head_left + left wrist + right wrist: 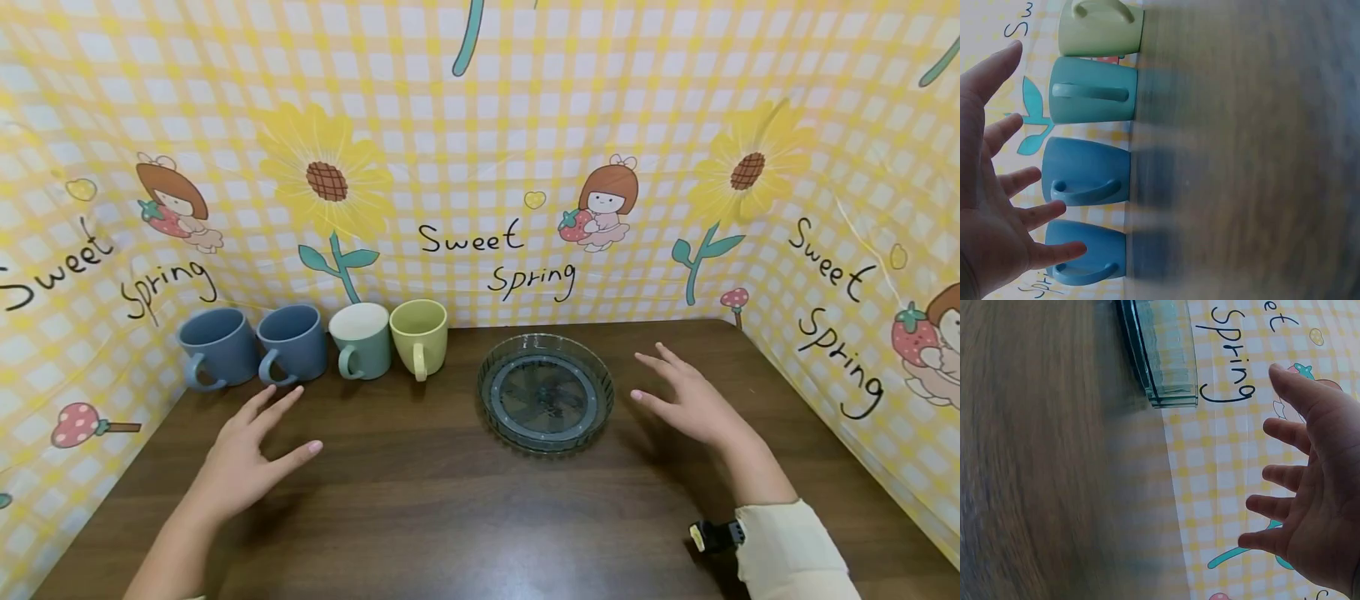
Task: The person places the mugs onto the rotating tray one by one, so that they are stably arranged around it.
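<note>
Two blue mugs, the outer one (218,346) and the inner one (294,342), stand at the back left with handles toward me. Beside them are a teal mug (367,342) with a white inside and a light green mug (420,337). My left hand (243,458), fingers spread and holding nothing, hovers over the table in front of the blue mugs. A round, clear greenish dish (546,396) with fluted sides sits right of the mugs. To its right my right hand (693,400) is held above the table, fingers extended and apart from the dish.
The dark wooden table (450,517) reflects light near its front. A yellow checked cloth (480,150) with flowers, cartoon figures and lettering hangs behind and along both sides. A small black device (716,536) is at the right wrist, by a cream sleeve (795,550).
</note>
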Demonstrator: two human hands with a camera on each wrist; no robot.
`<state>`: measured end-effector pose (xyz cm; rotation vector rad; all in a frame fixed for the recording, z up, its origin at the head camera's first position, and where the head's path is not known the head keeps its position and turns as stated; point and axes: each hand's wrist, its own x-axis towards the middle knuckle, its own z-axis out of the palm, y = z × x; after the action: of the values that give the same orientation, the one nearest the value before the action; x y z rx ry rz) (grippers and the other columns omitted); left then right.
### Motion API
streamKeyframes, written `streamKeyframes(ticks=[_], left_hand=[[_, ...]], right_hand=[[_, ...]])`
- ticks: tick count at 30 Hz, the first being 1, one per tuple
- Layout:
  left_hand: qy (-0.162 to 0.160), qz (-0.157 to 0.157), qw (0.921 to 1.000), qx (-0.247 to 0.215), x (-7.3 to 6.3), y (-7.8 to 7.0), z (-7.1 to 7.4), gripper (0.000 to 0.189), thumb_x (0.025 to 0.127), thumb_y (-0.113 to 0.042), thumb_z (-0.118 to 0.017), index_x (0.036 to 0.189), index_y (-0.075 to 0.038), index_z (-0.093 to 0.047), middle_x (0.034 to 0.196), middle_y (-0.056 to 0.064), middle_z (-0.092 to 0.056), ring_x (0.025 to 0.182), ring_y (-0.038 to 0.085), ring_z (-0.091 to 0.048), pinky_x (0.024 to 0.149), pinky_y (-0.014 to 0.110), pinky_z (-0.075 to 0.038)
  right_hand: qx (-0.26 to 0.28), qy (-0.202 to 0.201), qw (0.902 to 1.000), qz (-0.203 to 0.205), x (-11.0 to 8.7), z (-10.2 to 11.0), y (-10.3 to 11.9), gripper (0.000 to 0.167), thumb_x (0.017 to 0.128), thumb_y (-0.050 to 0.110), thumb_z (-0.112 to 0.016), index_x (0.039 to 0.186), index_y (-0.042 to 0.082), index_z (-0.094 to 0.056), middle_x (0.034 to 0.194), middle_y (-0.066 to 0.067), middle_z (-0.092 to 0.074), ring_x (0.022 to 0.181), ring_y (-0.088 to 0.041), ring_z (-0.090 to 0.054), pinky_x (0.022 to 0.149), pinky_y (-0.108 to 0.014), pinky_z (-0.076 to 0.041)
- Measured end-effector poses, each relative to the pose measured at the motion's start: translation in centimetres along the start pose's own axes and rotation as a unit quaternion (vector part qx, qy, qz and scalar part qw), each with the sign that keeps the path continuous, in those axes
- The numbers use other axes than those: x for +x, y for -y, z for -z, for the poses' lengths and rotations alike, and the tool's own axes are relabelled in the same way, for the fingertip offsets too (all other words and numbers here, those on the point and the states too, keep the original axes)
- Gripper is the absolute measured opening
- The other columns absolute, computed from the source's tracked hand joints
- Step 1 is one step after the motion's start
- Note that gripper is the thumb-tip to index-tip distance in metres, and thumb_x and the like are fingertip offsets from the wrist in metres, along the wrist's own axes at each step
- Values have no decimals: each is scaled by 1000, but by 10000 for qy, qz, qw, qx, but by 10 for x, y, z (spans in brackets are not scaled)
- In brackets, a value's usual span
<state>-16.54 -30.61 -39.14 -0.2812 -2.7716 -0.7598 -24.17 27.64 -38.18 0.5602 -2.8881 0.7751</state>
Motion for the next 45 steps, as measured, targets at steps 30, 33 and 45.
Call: streamKeyframes(ticks=[30,33,45], left_hand=[[-376,-196,9978,-518,12,-12,-22,72,78,-41,-82,137,-9,-56,137,18,-46,123,44,-44,92,66,-39],[-411,-211,9974,-554,14,-13,-23,71,78,-41,-82,136,-9,-57,136,17,-48,122,43,-45,92,65,-40],[-558,-295,9959,-646,22,-18,-31,65,78,-39,-83,132,-10,-60,130,10,-55,110,27,-56,83,48,-49]], right_hand=[[1828,-506,9812,-367,17,-25,-8,67,93,32,-69,149,10,-40,149,-22,-37,131,-43,-40,97,-61,-45],[1964,-391,9788,-441,18,-26,-9,65,93,34,-68,148,10,-42,149,-22,-38,133,-43,-38,98,-62,-43],[2519,-304,9650,-654,26,-33,-12,63,93,35,-68,147,11,-43,143,-24,-44,130,-39,-44,100,-60,-42]])
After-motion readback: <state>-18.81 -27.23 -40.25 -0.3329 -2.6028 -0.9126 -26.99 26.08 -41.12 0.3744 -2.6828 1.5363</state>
